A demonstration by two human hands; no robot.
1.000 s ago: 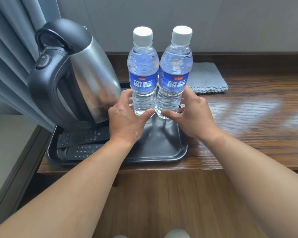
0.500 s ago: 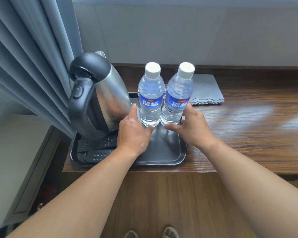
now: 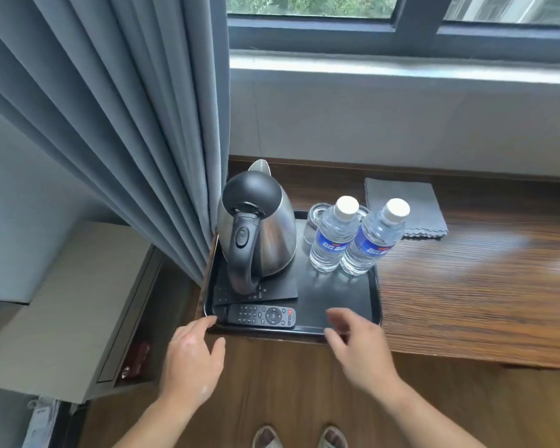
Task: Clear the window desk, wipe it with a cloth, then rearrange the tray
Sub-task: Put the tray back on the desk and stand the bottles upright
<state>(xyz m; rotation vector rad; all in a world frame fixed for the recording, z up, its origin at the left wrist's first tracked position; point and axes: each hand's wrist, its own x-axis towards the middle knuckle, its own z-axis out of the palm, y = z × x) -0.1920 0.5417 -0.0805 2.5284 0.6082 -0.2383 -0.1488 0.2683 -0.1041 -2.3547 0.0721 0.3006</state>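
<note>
A black tray [image 3: 337,295] sits at the left end of the wooden window desk [image 3: 466,286]. On it stand a steel kettle [image 3: 259,234] with a black handle, two water bottles [image 3: 333,236] [image 3: 374,239] side by side, and upturned glasses [image 3: 317,218] behind them. Two black remotes lie on it, one under the kettle [image 3: 256,291] and one [image 3: 262,315] along the front rim. A folded grey cloth [image 3: 404,206] lies on the desk behind the tray. My left hand [image 3: 191,360] and my right hand [image 3: 359,347] hover empty, fingers relaxed, at the tray's front edge.
A grey curtain [image 3: 126,124] hangs left of the kettle, brushing the tray's left side. The window sill [image 3: 401,69] runs above the wall behind the desk. A grey cabinet [image 3: 62,312] stands low at the left. My feet in sandals [image 3: 299,438] show below on the wooden floor.
Both hands have let go of the two bottles and drawn back to the tray's front edge. The camera has pulled back and up, so the window and curtain now show.
</note>
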